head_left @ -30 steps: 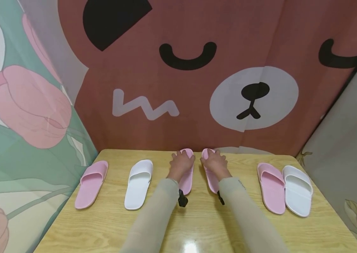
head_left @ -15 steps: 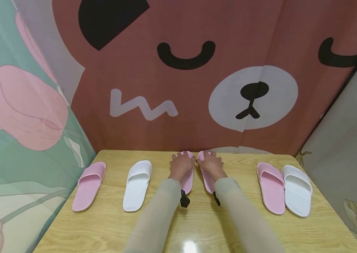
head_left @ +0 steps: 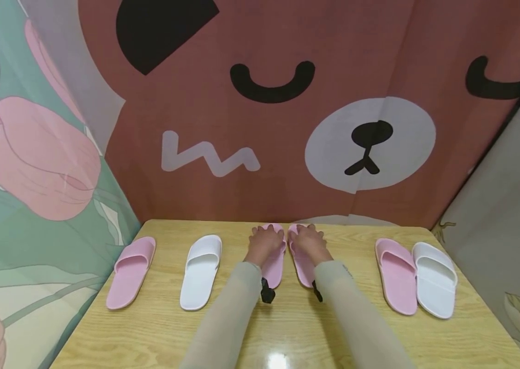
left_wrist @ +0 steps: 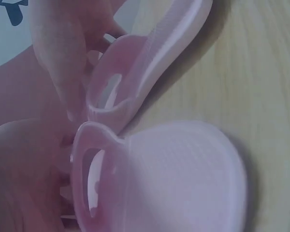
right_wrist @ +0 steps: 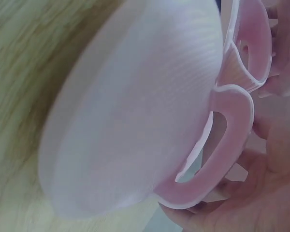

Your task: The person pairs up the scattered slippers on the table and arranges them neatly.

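Two pink slippers lie side by side near the back edge of the wooden table, toes toward the wall. My left hand (head_left: 264, 245) holds the left pink slipper (head_left: 274, 270) from above, over its strap. On the other side, my right hand (head_left: 309, 245) grips the right pink slipper (head_left: 302, 269) likewise. Their toe ends are close together, while the heels spread apart. The left wrist view shows the left slipper's footbed (left_wrist: 183, 179), with its strap close to the other's. In the right wrist view, fingers (right_wrist: 222, 191) curl about the right slipper's strap (right_wrist: 232, 140).
On the left of the table (head_left: 260, 338) lie a pink slipper (head_left: 131, 274) and a white slipper (head_left: 201, 274), spaced apart. A pink slipper (head_left: 396, 277) and a white slipper (head_left: 435, 281) sit together on the right. A bear-print curtain (head_left: 283, 128) hangs behind the table.
The right hand has brought its pink slipper leftward, and the gap between the two held slippers has narrowed. Both hands keep their hold; the other slippers stay put.
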The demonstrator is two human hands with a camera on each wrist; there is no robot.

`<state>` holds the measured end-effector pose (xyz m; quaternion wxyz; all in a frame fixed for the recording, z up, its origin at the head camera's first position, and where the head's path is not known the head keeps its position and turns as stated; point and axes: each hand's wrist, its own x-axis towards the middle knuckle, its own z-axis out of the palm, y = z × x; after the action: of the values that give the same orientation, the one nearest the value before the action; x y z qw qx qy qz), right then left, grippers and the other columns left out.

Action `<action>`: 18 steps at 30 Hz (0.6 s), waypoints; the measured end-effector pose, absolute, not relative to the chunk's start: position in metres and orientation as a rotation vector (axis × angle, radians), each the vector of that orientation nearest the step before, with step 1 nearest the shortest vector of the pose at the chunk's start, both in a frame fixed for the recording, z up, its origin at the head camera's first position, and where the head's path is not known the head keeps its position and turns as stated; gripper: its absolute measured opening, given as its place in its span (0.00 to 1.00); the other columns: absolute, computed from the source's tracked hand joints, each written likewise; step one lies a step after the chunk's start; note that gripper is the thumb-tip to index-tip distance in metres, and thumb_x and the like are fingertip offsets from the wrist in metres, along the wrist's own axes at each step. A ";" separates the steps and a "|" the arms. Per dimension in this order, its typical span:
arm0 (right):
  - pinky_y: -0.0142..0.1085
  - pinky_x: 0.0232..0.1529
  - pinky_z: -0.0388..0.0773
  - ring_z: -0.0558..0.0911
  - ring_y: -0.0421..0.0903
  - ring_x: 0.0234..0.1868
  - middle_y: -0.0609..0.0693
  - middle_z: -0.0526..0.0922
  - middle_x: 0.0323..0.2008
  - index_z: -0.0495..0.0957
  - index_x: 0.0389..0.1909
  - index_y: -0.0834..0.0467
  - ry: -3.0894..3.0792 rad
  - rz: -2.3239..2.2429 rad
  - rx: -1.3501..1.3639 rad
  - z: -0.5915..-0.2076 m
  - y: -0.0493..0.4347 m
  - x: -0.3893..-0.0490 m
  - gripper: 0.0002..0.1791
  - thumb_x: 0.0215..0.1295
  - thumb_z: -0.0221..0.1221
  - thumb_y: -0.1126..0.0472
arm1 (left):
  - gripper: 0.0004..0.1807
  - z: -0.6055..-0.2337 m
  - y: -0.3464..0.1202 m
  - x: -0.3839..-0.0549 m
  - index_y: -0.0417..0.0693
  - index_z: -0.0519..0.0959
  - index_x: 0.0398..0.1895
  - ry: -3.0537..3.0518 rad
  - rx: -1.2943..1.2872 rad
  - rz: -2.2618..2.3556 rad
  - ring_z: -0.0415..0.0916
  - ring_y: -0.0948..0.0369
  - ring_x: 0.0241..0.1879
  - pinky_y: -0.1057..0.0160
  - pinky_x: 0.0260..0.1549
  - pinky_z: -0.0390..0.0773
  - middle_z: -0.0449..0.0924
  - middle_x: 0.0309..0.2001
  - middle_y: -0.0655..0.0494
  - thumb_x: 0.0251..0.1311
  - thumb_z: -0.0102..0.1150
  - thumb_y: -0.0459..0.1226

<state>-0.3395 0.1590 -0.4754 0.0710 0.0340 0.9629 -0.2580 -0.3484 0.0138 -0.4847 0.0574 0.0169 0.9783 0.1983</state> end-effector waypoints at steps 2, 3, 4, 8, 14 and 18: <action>0.70 0.61 0.63 0.64 0.74 0.65 0.68 0.64 0.69 0.66 0.74 0.57 2.897 -0.783 0.097 -0.474 0.160 -0.339 0.32 0.79 0.43 0.43 | 0.37 -0.484 0.013 -0.348 0.38 0.66 0.73 2.955 0.060 0.612 0.58 0.38 0.68 0.38 0.64 0.63 0.67 0.68 0.34 0.75 0.36 0.57; 0.70 0.61 0.63 0.64 0.74 0.65 0.68 0.64 0.69 0.66 0.74 0.57 2.900 -0.782 0.096 -0.473 0.160 -0.339 0.31 0.79 0.43 0.44 | 0.38 -0.483 0.012 -0.348 0.38 0.65 0.74 2.950 0.065 0.616 0.57 0.38 0.69 0.38 0.64 0.62 0.66 0.69 0.34 0.74 0.36 0.57; 0.70 0.61 0.63 0.65 0.74 0.64 0.68 0.64 0.69 0.67 0.74 0.57 2.903 -0.781 0.096 -0.472 0.160 -0.338 0.31 0.79 0.42 0.44 | 0.38 -0.483 0.012 -0.348 0.38 0.64 0.74 2.946 0.070 0.622 0.56 0.39 0.70 0.38 0.65 0.62 0.64 0.70 0.34 0.74 0.37 0.57; 0.69 0.61 0.63 0.65 0.73 0.64 0.68 0.64 0.68 0.68 0.73 0.56 2.917 -0.764 0.097 -0.469 0.160 -0.337 0.29 0.79 0.44 0.45 | 0.40 -0.483 0.009 -0.347 0.38 0.59 0.77 2.930 0.094 0.669 0.51 0.38 0.74 0.37 0.67 0.59 0.58 0.74 0.35 0.75 0.36 0.59; 0.68 0.61 0.64 0.65 0.72 0.64 0.68 0.64 0.67 0.68 0.72 0.57 2.901 -0.756 0.109 -0.469 0.161 -0.333 0.30 0.76 0.50 0.45 | 0.42 -0.483 -0.004 -0.340 0.38 0.57 0.78 2.945 0.107 0.687 0.50 0.39 0.75 0.37 0.69 0.58 0.54 0.77 0.35 0.74 0.38 0.60; 0.66 0.61 0.65 0.66 0.71 0.63 0.68 0.65 0.66 0.68 0.72 0.58 2.930 -0.689 0.111 -0.467 0.167 -0.334 0.33 0.74 0.53 0.44 | 0.41 -0.479 -0.014 -0.334 0.38 0.59 0.77 2.993 0.139 0.623 0.50 0.40 0.75 0.37 0.69 0.57 0.55 0.77 0.35 0.74 0.40 0.59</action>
<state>-0.3342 0.1672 -0.4666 0.0645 0.0369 0.9707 -0.2283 -0.3341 -0.0136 -0.4794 0.0407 0.0455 0.9772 0.2036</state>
